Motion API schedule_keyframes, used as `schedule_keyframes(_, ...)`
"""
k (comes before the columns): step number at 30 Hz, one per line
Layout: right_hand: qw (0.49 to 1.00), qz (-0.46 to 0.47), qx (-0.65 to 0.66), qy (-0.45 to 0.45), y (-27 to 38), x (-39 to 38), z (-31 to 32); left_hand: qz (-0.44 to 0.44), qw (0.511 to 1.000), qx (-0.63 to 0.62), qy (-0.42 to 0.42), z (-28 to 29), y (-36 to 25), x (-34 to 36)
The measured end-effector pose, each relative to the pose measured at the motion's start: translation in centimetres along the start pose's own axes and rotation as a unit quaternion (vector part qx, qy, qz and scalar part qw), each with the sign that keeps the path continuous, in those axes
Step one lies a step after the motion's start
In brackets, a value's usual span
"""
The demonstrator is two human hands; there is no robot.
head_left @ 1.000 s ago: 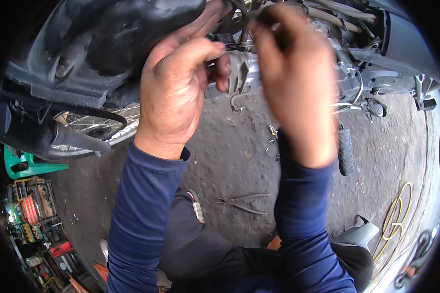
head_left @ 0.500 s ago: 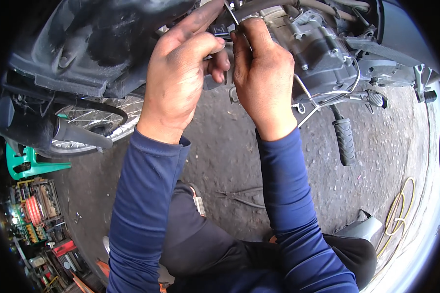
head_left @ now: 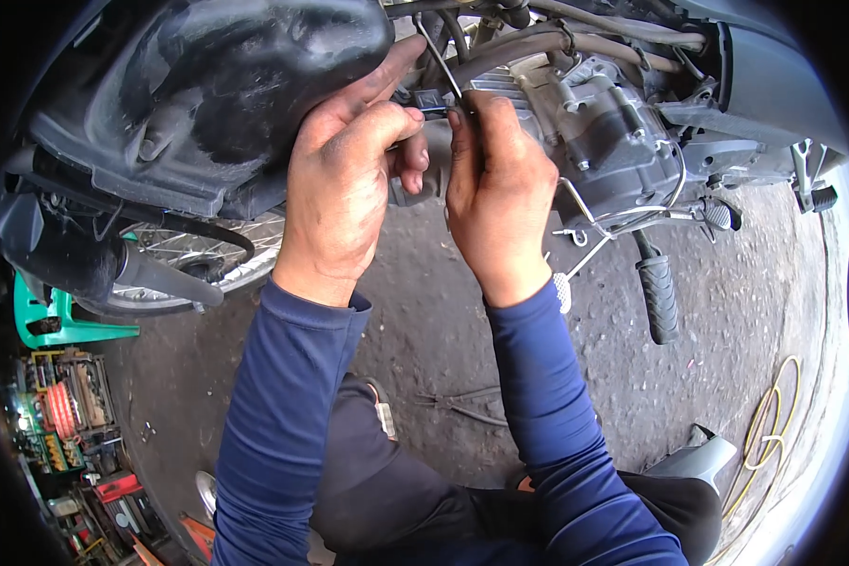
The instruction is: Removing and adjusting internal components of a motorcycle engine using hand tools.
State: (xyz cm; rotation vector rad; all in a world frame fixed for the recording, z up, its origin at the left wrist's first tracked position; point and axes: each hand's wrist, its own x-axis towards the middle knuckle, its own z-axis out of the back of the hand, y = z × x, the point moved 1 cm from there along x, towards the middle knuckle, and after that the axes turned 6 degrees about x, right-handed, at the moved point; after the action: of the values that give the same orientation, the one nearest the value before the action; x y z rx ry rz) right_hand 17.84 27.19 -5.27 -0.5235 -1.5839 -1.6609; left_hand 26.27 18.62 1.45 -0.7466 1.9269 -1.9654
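Note:
In front of a motorcycle's engine (head_left: 613, 132), both my hands are raised close together. My right hand (head_left: 502, 193) pinches the lower end of a thin metal rod (head_left: 436, 52) between thumb and fingers. The rod slants up and to the left among the hoses. My left hand (head_left: 344, 184) is at the edge of the black plastic body panel (head_left: 245, 104). Its index finger stretches up beside the panel, its other fingers curl, and its thumb tip presses at a small black part (head_left: 432, 106) between the hands. What exactly the left fingers grip is partly hidden.
A rubber footrest (head_left: 658, 297) and a pedal (head_left: 717, 215) stick out below the engine. The spoked wheel (head_left: 208, 259) is at left. Pliers (head_left: 462, 404) lie on the floor. A green plastic stool (head_left: 57, 316), tools (head_left: 75, 424) and a yellow cord (head_left: 764, 443) are around.
The motorcycle and both hands sit slightly lower in the picture, uncovering more of the rod and hoses. My hands keep nearly the same grip.

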Motion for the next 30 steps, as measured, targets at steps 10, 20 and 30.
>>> schedule_keyframes(10, 0.999, -0.036, 0.018, -0.013, 0.0, -0.9, -0.9, 0.021, 0.999, -0.028, 0.004, 0.1, 0.1, 0.1)
schedule_keyframes(20, 0.993, -0.010, -0.025, 0.114, 4.1, 8.2, 4.9, 0.024, 0.996, -0.083, 0.007, -0.9, -0.8, 0.4)
schedule_keyframes(30, 0.997, -0.039, -0.003, 0.060, 1.5, 2.1, 1.9, 0.047, 0.995, -0.089, -0.014, -0.8, 0.0, 0.4)
